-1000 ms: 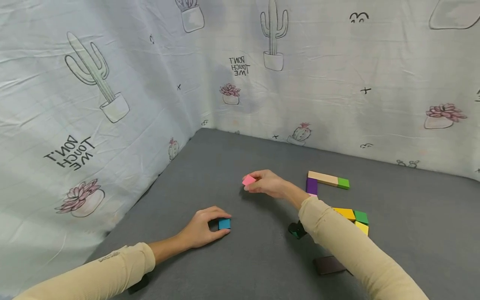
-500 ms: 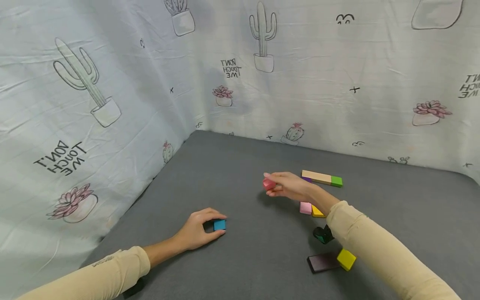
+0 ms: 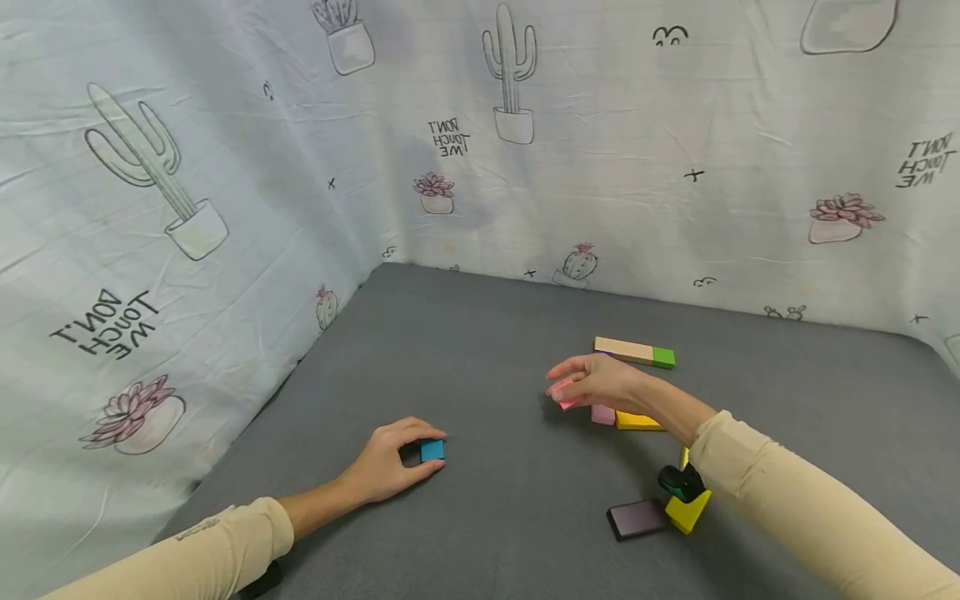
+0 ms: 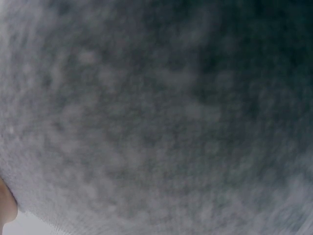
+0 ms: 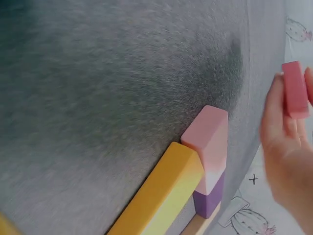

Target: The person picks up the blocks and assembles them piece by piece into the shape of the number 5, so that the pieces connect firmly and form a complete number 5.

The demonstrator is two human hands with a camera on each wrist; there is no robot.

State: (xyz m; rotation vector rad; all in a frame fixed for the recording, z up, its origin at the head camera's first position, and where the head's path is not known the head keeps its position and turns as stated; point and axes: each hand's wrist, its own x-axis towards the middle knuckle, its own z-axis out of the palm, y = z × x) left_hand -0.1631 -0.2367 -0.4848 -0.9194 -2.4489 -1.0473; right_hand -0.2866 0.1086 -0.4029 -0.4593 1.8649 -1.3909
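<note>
On the grey table, my left hand point(image 3: 393, 460) holds a small blue block point(image 3: 432, 451) between thumb and fingers. My right hand point(image 3: 607, 382) pinches a pink block point(image 3: 564, 394) and carries it raised over the table. The right wrist view shows that pink block point(image 5: 295, 90) between fingers and thumb. Just under and beyond this hand lies a set of blocks: a light pink one point(image 5: 208, 137) against a long yellow one point(image 5: 156, 188), and a purple one point(image 5: 209, 200) behind. The left wrist view is mostly blurred grey cloth.
A beige block point(image 3: 624, 349) with a green one point(image 3: 663, 357) at its end lies at the back right. Nearer me are a dark brown block point(image 3: 637, 519) and a yellow block point(image 3: 688, 510). A patterned white curtain point(image 3: 615, 192) borders the table.
My right hand has moved right with the pink block, toward the set of blocks, and turned somewhat. My left hand stays at the blue block. The head view has shifted slightly right.
</note>
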